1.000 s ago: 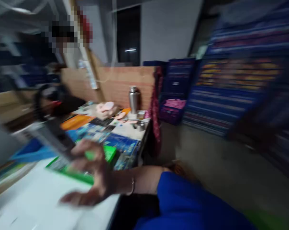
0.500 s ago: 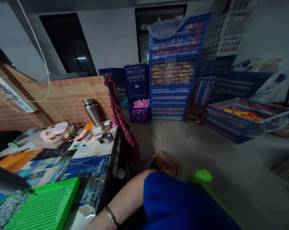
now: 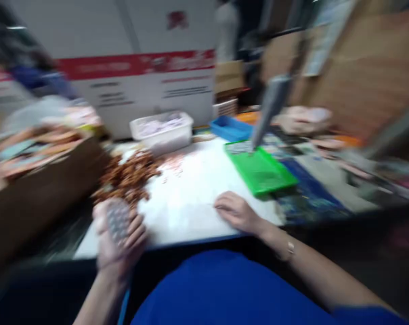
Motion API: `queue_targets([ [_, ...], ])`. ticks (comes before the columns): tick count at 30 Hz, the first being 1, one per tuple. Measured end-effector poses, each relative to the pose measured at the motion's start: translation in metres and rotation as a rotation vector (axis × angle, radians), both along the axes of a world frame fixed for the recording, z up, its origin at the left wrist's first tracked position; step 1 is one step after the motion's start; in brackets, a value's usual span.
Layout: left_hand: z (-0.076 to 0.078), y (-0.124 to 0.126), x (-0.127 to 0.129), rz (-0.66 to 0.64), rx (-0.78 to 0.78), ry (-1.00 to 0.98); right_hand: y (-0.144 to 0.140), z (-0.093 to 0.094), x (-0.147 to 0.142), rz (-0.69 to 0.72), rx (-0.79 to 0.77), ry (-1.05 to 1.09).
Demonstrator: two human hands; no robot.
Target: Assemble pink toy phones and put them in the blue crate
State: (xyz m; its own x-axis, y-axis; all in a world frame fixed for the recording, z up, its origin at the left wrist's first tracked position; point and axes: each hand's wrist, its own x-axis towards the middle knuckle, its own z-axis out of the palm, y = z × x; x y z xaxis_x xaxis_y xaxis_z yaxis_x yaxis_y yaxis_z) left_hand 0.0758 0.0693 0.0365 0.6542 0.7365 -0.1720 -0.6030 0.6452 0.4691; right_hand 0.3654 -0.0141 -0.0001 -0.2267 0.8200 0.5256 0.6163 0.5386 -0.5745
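The picture is blurred by motion. My left hand (image 3: 118, 237) is raised at the table's near edge and holds a small flat grey piece with a dotted surface (image 3: 117, 220). Just beyond it lies a heap of small brown parts (image 3: 128, 176). My right hand (image 3: 236, 212) rests palm down on the white table top (image 3: 187, 198), fingers loosely curled, with nothing visible in it. A green perforated tray (image 3: 260, 169) lies to the right of that hand, and a grey tool (image 3: 270, 108) stands over the tray's far end.
A clear plastic tub (image 3: 162, 128) and a blue tray (image 3: 230, 127) sit at the back of the table. A brown cardboard box (image 3: 38, 180) stands at the left. Printed sheets and pink items cover the table to the right (image 3: 313, 135).
The view has swung left from the stacked blue crates and floor back to the table. Both hands now show, the right one resting on the white top.
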Motion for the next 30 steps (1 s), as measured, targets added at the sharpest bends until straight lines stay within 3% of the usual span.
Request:
queue_targets([
  [2,-0.008,-0.014,-0.024,0.118,0.019,0.017,0.004,-0.003,0.005,-0.061,-0.020,0.026],
  [5,-0.015,-0.024,-0.032,0.134,0.019,0.026,0.006,0.008,-0.008,-0.075,-0.087,0.124],
  [8,-0.019,-0.033,-0.017,0.008,0.046,-0.025,0.008,0.032,-0.044,0.001,-0.254,0.221],
  [12,-0.023,-0.035,0.014,-0.256,0.045,-0.077,0.035,0.051,-0.088,0.217,-0.537,0.499],
  [15,-0.025,-0.028,0.032,-0.398,-0.009,0.159,0.056,0.050,-0.099,0.330,-0.744,0.700],
  [18,-0.024,-0.025,0.035,-0.279,-0.033,0.410,0.063,0.046,-0.097,0.314,-0.836,0.765],
  [21,-0.021,-0.031,0.028,-0.068,-0.009,0.454,0.064,0.042,-0.092,0.230,-0.815,0.734],
  [25,-0.015,-0.039,0.021,0.197,0.201,0.653,0.066,0.038,-0.092,0.191,-0.775,0.627],
  [27,-0.013,-0.039,0.020,0.241,0.259,0.708,0.067,0.038,-0.094,0.209,-0.759,0.619],
  [30,-0.009,-0.038,0.018,0.272,0.220,0.697,0.067,0.037,-0.092,0.219,-0.771,0.676],
])
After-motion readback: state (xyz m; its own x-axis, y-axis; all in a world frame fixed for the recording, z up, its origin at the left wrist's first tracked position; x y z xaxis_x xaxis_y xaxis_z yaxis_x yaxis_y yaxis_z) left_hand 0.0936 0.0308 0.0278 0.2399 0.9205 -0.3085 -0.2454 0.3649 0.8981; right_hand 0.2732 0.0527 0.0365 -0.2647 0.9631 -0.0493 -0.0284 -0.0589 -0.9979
